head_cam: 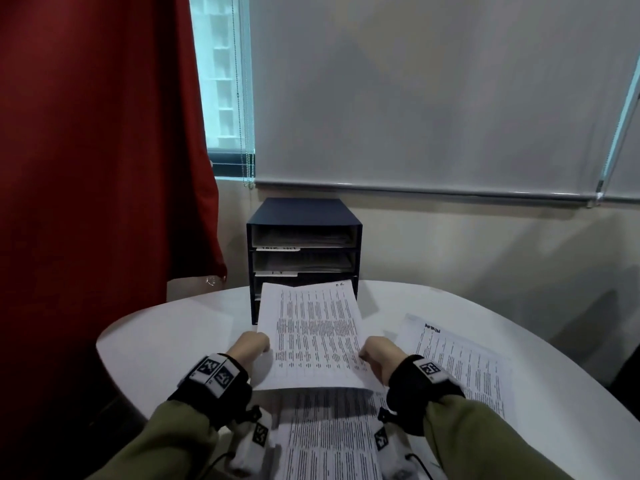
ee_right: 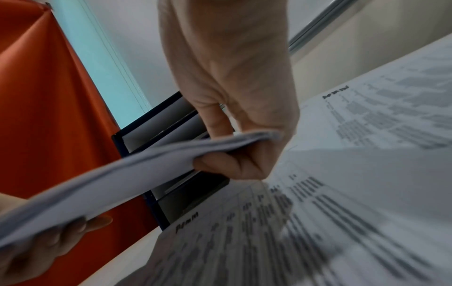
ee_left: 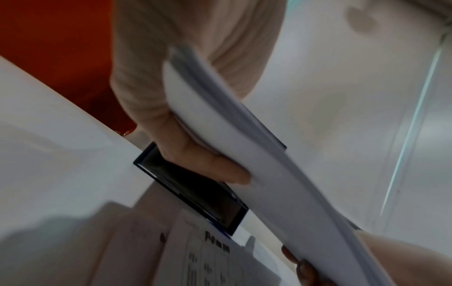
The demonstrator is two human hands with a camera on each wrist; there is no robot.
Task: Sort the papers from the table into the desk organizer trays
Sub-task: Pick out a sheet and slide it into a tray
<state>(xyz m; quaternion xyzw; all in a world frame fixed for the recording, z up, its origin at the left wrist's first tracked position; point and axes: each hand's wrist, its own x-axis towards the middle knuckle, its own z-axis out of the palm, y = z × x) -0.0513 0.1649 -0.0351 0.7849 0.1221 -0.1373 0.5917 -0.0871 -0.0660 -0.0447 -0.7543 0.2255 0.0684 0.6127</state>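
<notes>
Both hands hold a printed sheet [head_cam: 311,334] in the air above the round white table [head_cam: 166,341]. My left hand [head_cam: 251,344] pinches its left edge and my right hand [head_cam: 379,355] pinches its right edge. The sheet's far end points at the dark blue desk organizer [head_cam: 304,216] and hides its lower trays. The two upper trays hold papers. In the left wrist view my fingers [ee_left: 215,166] curl under the held paper [ee_left: 269,174]. In the right wrist view my thumb and fingers [ee_right: 234,166] clamp the sheet's edge [ee_right: 171,152].
More printed sheets lie on the table: a pile [head_cam: 329,434] under my wrists and another sheet [head_cam: 464,365] to the right. A red curtain [head_cam: 97,150] hangs at the left, and a grey roller blind [head_cam: 433,91] covers the window behind the organizer.
</notes>
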